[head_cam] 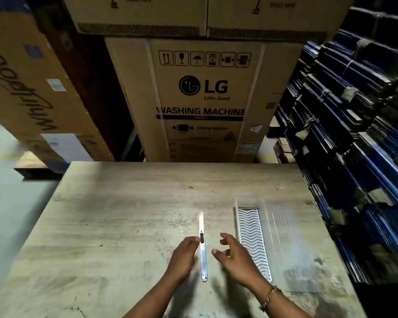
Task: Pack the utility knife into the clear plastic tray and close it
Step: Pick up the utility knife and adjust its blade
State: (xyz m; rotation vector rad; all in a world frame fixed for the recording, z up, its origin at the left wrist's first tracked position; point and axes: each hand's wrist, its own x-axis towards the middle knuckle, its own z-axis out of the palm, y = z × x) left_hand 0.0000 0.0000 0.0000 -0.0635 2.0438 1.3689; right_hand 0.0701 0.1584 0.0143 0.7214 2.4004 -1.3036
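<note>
A slim silver utility knife [202,246] lies lengthwise on the wooden table [124,214], its dark slider near the middle and its blade end pointing away from me. My left hand [184,255] rests against the knife's left side, fingertips touching it near the slider. My right hand [234,255] hovers just right of the knife with fingers spread, holding nothing. The clear plastic tray [253,237] lies open to the right, a wavy white insert in its left half and the clear lid half folded out to the right.
A large LG washing machine carton [202,99] stands behind the table's far edge. Another carton [28,83] leans at the left. Stacked dark blue bundles [354,134] fill the right side, close to the table's right edge. A bracelet is on my right wrist.
</note>
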